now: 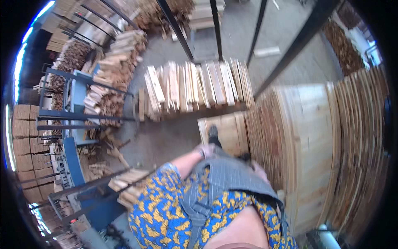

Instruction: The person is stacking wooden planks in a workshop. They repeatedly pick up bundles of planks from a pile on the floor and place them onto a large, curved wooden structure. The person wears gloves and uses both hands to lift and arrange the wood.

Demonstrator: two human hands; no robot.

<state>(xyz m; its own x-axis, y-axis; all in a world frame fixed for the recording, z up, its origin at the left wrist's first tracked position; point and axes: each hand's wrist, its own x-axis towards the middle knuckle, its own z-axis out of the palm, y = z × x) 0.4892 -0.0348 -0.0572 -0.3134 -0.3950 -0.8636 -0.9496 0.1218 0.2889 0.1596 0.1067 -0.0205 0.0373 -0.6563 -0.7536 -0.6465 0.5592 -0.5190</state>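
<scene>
My left hand (205, 150) is beside the upper edge of my grey apron (238, 176); blur hides its fingers and whether it grips the cloth. My right hand (260, 172) shows only in part at the apron's right edge, close to tall stacks of wooden panels (309, 137); its fingers cannot be made out. Under my dark shoe (213, 135) or just behind it lies a pale wooden panel (227, 128). Ahead, a row of loose boards (195, 85) lies side by side on a pile.
Dark metal bars (217, 31) cross the view ahead. At left stand a blue machine (76, 162) and a long heap of boards (114, 79). Scrap wood (118, 151) litters the floor near it. A single plank (267, 52) lies on the floor farther off.
</scene>
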